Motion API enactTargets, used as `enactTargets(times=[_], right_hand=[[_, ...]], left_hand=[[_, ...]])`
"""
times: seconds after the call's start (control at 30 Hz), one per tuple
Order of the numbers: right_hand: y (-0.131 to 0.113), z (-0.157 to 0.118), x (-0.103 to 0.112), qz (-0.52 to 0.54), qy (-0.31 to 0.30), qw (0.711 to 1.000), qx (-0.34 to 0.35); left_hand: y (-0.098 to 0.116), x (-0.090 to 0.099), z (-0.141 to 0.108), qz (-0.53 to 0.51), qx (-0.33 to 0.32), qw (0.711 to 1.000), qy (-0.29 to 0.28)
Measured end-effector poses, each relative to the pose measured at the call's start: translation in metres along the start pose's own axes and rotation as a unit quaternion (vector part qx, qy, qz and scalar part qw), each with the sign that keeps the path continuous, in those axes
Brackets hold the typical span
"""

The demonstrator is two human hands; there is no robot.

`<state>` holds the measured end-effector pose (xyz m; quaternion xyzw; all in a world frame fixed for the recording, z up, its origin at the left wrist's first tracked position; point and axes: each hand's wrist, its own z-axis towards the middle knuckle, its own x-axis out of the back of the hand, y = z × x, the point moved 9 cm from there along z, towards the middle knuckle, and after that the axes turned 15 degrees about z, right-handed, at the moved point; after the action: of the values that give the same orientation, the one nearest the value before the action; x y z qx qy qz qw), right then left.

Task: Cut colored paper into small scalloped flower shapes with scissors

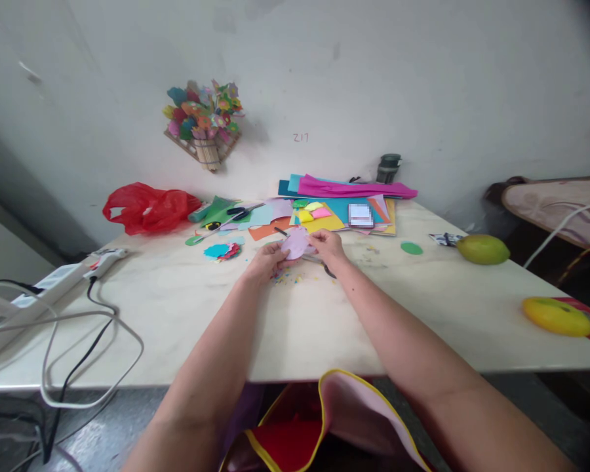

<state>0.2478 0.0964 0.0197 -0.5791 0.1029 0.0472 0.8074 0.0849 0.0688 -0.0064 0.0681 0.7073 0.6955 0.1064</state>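
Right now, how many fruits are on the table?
2: a greenish fruit on the right of the table, beside a foil packet, and a yellow fruit nearer the front. The red bag could hide more.

Wall (354,85) | red number "217" (301,137) (the 2 resembles Z)

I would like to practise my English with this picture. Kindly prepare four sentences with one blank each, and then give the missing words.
1. The left hand and right hand hold a paper cutout of ____ colour.
2. The plastic bag has the colour ____.
3. The green mango lies to the ____ of both hands.
4. Colourful artificial ____ fill the holder on the wall.

Missing words: light purple; red; right; flowers.
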Motion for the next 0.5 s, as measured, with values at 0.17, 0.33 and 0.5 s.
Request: enactTargets(times=[0.17, 0.33, 0.5], right_hand=[[-0.001, -0.001, 0.026, 0.041, 0.097, 0.993, -0.044], [-0.001, -0.003, 0.026, 0.074, 0.09, 0.991, -0.067], [0.003, -0.004, 0.016, 0.1, 0.049, 0.989, -0.094]], left_hand=[[0.001, 0.01, 0.001, -0.009, -0.005, 0.999, 0.043], [0.0, 0.023, 0.003, 0.06, -0.017, 0.994, 0.089], [0.006, 0.033, 0.002, 0.234, -0.04, 0.962, 0.132]])
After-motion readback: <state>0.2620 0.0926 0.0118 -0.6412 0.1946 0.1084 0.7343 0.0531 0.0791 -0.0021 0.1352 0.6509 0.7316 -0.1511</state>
